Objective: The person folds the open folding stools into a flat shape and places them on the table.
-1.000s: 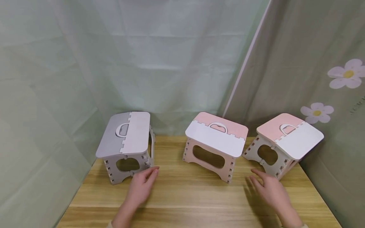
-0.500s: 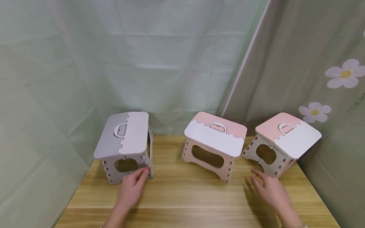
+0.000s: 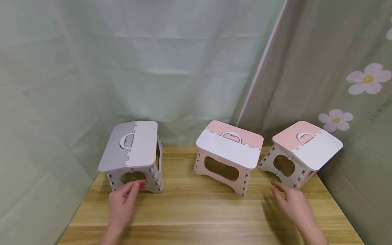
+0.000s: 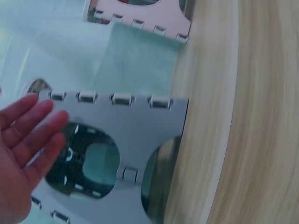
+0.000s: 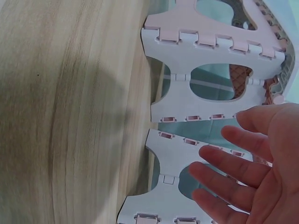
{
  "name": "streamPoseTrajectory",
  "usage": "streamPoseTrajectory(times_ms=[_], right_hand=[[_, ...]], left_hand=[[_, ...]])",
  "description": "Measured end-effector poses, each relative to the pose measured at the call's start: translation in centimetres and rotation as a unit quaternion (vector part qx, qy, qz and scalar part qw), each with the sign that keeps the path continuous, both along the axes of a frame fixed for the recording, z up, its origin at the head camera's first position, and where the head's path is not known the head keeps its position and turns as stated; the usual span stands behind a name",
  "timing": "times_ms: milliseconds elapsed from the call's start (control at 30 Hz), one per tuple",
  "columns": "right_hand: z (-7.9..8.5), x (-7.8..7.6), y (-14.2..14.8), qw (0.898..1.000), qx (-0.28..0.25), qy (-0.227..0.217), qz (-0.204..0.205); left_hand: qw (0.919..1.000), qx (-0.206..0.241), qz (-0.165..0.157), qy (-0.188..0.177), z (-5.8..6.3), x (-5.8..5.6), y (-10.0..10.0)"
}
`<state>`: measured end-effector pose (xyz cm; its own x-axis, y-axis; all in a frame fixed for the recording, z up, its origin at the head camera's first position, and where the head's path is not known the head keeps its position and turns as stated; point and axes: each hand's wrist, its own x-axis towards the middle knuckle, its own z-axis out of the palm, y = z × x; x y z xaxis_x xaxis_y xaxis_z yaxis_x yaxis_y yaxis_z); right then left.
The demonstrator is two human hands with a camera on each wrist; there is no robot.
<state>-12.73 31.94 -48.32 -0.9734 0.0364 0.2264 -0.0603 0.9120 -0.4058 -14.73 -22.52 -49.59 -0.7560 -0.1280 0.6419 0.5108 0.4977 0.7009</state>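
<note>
Three folding step stools stand unfolded on a wooden table. A grey and pale stool (image 3: 142, 144) is on the left, its carry handle lying across the top. My left hand (image 3: 121, 206) hovers before its near end, fingers extended and holding nothing; the left wrist view shows the fingers (image 4: 39, 135) overlapping the stool's side panel (image 4: 135, 121). A pink and white stool (image 3: 229, 151) stands in the middle. Another pink and white stool (image 3: 320, 149) sits at the right, turned at an angle. Near its front leg my right hand (image 3: 294, 206) hangs relaxed with spread fingers (image 5: 229, 163).
Light green curtain (image 3: 171, 75) hangs behind the table and down its left side. At the right is a grey-green curtain printed with white flowers (image 3: 337, 120). Bare wood (image 3: 196, 211) lies between the two hands, in front of the stools.
My left hand has moved leftward along the front of the grey stool, from its right leg to its near opening. The right hand has barely moved. The stools stay put; the head view has shifted slightly.
</note>
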Motion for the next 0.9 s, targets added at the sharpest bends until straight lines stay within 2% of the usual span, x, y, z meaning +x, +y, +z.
streamPoseTrajectory(times_ms=[167,233,300,400,500,567,633,767,900], right_hand=[[-0.1,0.2,-0.2,1.0,-0.001,0.005,-0.004],[-0.1,0.2,-0.3,1.0,-0.001,0.007,-0.006],[-0.1,0.2,-0.3,1.0,0.0,0.006,-0.007],[0.0,0.0,-0.2,1.0,0.001,0.005,-0.007],[0.0,0.0,-0.3,1.0,0.001,0.004,-0.007],[-0.1,0.0,-0.3,1.0,0.001,0.004,-0.007],[-0.1,0.0,-0.4,1.0,0.002,0.003,-0.007],[-0.2,0.1,-0.5,1.0,0.001,0.009,-0.006],[-0.5,0.2,-0.5,1.0,-0.002,0.015,-0.006]], left_hand=[[0.9945,0.036,0.015,0.097,-0.5,-0.1,-2.1],[0.991,0.053,0.023,0.12,-0.7,-0.2,-2.9],[0.9882,0.081,0.029,0.127,-0.7,-0.2,-3.5],[0.9858,0.113,0.056,0.111,-0.5,0.1,-4.3],[0.9828,0.133,0.102,0.077,-0.1,0.3,-4.8],[0.9792,0.143,0.134,0.054,0.1,0.3,-5.1],[0.9744,0.161,0.151,0.046,0.1,0.2,-5.4],[0.9613,0.221,0.157,0.048,0.2,-0.6,-6.3],[0.9395,0.305,0.146,0.058,0.4,-1.5,-7.1]])
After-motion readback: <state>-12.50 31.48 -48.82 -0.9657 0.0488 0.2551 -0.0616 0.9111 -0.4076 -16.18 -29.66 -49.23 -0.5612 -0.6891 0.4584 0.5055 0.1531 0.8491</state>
